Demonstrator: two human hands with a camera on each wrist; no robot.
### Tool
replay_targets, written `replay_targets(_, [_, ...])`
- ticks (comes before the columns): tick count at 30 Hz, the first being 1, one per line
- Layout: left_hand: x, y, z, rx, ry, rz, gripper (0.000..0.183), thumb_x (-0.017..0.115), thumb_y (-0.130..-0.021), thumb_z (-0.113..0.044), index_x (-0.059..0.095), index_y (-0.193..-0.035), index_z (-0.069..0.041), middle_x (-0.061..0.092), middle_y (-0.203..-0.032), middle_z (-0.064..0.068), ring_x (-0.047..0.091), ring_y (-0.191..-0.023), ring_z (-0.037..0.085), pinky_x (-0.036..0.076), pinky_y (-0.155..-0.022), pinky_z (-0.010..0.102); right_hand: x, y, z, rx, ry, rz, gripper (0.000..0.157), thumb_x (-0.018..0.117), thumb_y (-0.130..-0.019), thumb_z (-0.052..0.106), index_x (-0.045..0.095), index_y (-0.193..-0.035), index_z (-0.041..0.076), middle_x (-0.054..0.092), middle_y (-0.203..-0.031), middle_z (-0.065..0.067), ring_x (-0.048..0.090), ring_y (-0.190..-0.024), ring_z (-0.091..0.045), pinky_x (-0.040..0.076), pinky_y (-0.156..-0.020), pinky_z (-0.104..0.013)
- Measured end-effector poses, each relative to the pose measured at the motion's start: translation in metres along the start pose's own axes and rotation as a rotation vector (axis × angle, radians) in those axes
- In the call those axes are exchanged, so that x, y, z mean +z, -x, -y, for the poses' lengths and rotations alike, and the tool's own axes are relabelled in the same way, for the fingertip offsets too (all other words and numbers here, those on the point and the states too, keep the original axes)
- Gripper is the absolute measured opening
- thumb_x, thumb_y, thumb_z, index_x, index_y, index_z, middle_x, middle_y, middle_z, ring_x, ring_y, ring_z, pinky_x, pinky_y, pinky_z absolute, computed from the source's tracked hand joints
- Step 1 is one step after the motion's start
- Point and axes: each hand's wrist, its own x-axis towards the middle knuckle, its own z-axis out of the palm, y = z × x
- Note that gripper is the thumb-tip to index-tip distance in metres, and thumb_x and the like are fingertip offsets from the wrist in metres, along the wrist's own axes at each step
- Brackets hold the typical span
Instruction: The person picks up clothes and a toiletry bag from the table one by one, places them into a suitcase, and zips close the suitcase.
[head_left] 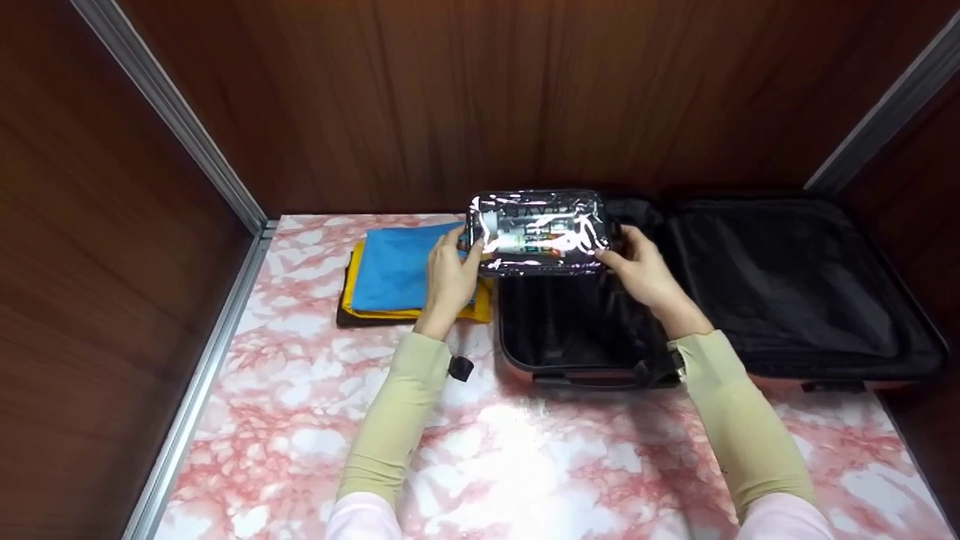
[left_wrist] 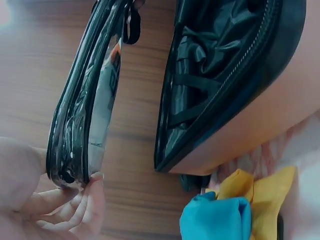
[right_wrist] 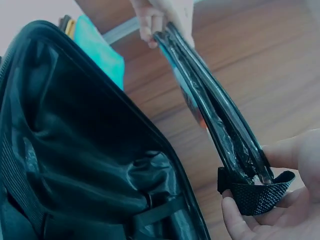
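Note:
A clear plastic pouch (head_left: 536, 231) with black edging is held up between both hands, over the left half of an open suitcase (head_left: 577, 322). Bottles or tubes show through its glossy front, along with partly legible lettering. My left hand (head_left: 450, 277) grips the pouch's left end, thumb in front. At the opposite end my right hand (head_left: 649, 274) grips it the same way, beside a black fabric strap (right_wrist: 260, 197) seen in the right wrist view. From the left wrist view, the pouch appears edge-on, raised apart from the suitcase.
Left of the suitcase lies a stack of folded cloths: blue (head_left: 397, 270) on top, yellow (head_left: 480, 313) and black (head_left: 356, 320) beneath. The suitcase's black-lined right half (head_left: 787, 285) lies open. Brown wood-grain panels (head_left: 465, 97) enclose the marbled pink-and-white table (head_left: 285, 450).

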Motion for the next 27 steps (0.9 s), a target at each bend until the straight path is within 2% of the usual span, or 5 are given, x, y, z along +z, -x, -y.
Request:
replay_targets(3, [0.003,-0.001,-0.005,-0.025,0.026,0.015,0.045,0.064,-0.102,-0.021,0.058,-0.137,0.006,0.065,-0.116,0.018,0.061,-0.093,0.029,0.049,-0.084,0.039,-0.005,-0.002,0.001,-0.004,-0.009,-0.011,0.052,0.062,-0.099,0.004,0.041,-0.143,-0.013,0.055,-0.125,-0.025,0.059,-0.098,-0.012,0.054,-0.082,-0.025])
replay_targets(6, [0.007,-0.001,-0.008,-0.039,0.045,0.014,0.043,0.065,-0.101,-0.022,0.06,-0.134,0.006,0.065,-0.115,0.018,0.062,-0.089,0.026,0.05,-0.081,0.037,-0.01,-0.003,0.002,-0.001,-0.013,-0.028,0.053,0.063,-0.098,0.004,0.041,-0.144,-0.012,0.055,-0.127,-0.025,0.057,-0.1,-0.013,0.052,-0.082,-0.022])
replay_targets(13, [0.015,-0.004,-0.016,-0.051,0.098,0.01,0.041,0.065,-0.102,-0.023,0.063,-0.133,0.003,0.064,-0.11,0.014,0.062,-0.084,0.022,0.051,-0.075,0.033,-0.022,-0.006,0.006,-0.01,0.061,-0.051,0.056,0.066,-0.096,0.006,0.043,-0.145,-0.011,0.055,-0.134,-0.027,0.053,-0.116,-0.024,0.042,-0.098,-0.027])
replay_targets(18, [0.022,-0.009,-0.023,-0.025,0.117,0.016,0.041,0.064,-0.102,-0.022,0.062,-0.134,0.003,0.063,-0.109,0.013,0.06,-0.084,0.021,0.05,-0.075,0.032,-0.034,-0.009,0.011,-0.02,0.095,-0.066,0.057,0.066,-0.096,0.005,0.043,-0.146,-0.01,0.055,-0.134,-0.026,0.053,-0.119,-0.026,0.042,-0.1,-0.03])
replay_targets(27, [0.032,-0.018,-0.037,0.027,0.079,-0.017,0.038,0.066,-0.1,-0.02,0.065,-0.13,0.003,0.064,-0.104,0.015,0.061,-0.092,0.025,0.048,-0.084,0.035,-0.047,-0.017,0.018,-0.003,0.164,-0.106,0.058,0.066,-0.095,0.007,0.044,-0.146,-0.009,0.055,-0.133,-0.025,0.052,-0.119,-0.027,0.04,-0.103,-0.035])
